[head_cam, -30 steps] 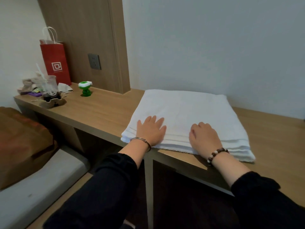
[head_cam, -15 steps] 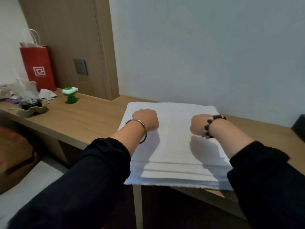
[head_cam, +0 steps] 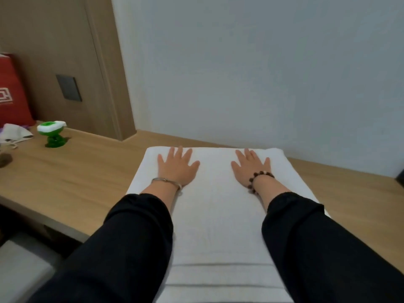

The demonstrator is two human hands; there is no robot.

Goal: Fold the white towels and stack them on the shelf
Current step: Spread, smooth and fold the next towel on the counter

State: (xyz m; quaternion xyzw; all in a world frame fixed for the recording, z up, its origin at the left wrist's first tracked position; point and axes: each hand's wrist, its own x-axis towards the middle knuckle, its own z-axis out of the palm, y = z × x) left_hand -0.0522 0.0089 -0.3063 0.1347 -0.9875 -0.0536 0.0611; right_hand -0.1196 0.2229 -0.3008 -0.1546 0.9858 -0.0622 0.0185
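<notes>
- Flat and spread, left grip (head_cam: 177, 169) and right grip (head_cam: 251, 169) press palm-down on the far end of the folded white towels (head_cam: 218, 226), fingers straight, clamping nothing.
- These towels lie stacked on the wooden tabletop (head_cam: 65, 182), near the wall.
- Well to my left stand a green toy (head_cam: 52, 134) and a red bag (head_cam: 11, 95).

Soft, even, dimmish light — faint shadows, wide-angle edge stretch

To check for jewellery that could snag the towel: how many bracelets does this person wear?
2: a metal bangle on the left wrist, a dark bead bracelet on the right wrist. The sleeves may hide more.
</notes>
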